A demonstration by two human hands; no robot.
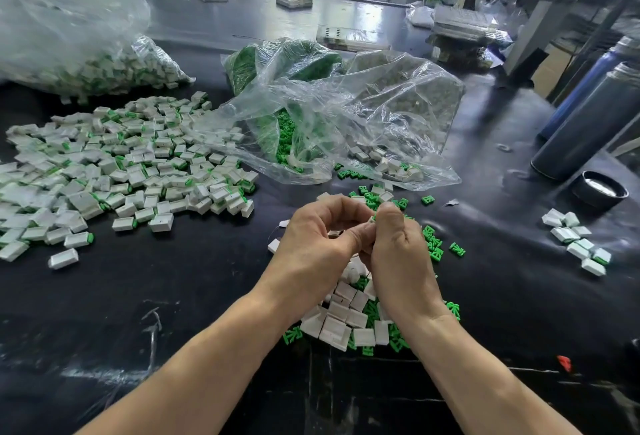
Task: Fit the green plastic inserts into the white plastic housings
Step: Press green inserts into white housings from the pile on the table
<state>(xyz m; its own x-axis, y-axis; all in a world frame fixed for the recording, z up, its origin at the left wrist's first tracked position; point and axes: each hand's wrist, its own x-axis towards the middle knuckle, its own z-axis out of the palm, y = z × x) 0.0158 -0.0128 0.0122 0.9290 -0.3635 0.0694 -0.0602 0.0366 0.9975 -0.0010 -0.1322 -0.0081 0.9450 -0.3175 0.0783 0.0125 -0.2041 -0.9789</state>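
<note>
Both hands (360, 244) pinching a small part together, clear bags (346, 115) behind, assembled pile (121, 171) left

The table (138, 296) in front of you is glossy black with pale scuff marks. To your left spreads a heap of white housings (121, 171) flecked with bright green. Under your hands lies a small pile of plain white housings (343, 320) mixed with bright green inserts (433, 244). A clear plastic bag (346, 115) shows green through it. At right stand a dark grey flask (585, 122) and a blue flask (585, 88). A small red scrap (564, 363) lies near your right arm.
</note>
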